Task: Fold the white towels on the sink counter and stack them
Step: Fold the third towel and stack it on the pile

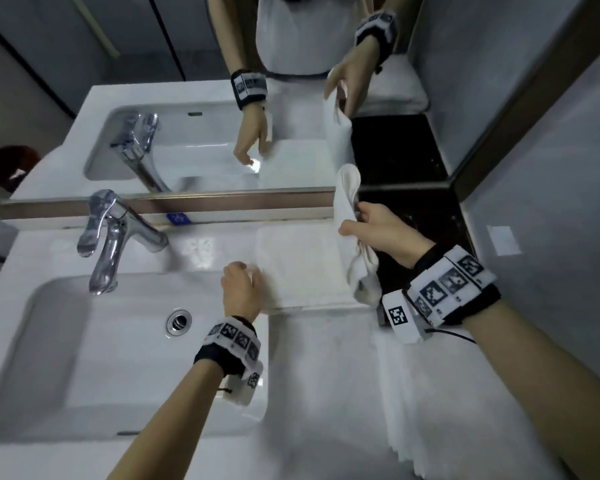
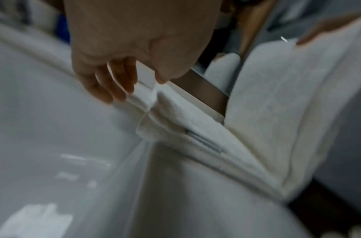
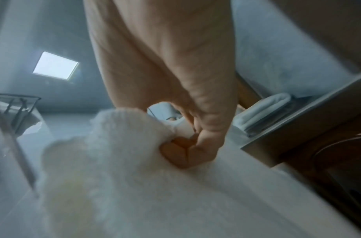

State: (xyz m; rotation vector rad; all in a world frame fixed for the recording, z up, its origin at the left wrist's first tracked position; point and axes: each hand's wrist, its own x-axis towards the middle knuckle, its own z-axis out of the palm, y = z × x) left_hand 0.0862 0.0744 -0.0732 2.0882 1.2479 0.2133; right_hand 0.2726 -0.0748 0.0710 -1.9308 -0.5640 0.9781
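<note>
A white towel (image 1: 302,265) lies flat on the sink counter (image 1: 205,247) to the right of the basin. My right hand (image 1: 355,220) grips its right part and holds it raised and bunched above the counter. In the right wrist view the right hand (image 3: 187,145) pinches the white towel (image 3: 114,161) between thumb and curled fingers. My left hand (image 1: 248,271) is at the towel's left edge. In the left wrist view the left hand (image 2: 142,87) pinches that edge of the towel (image 2: 195,128) between thumb and fingers, low on the counter.
A chrome faucet (image 1: 118,237) stands behind the basin (image 1: 84,358), which has a drain (image 1: 179,320). More white towel cloth (image 1: 413,393) lies at the front right. A dark surface (image 1: 426,220) and grey wall border the right. A mirror (image 1: 222,98) runs along the back.
</note>
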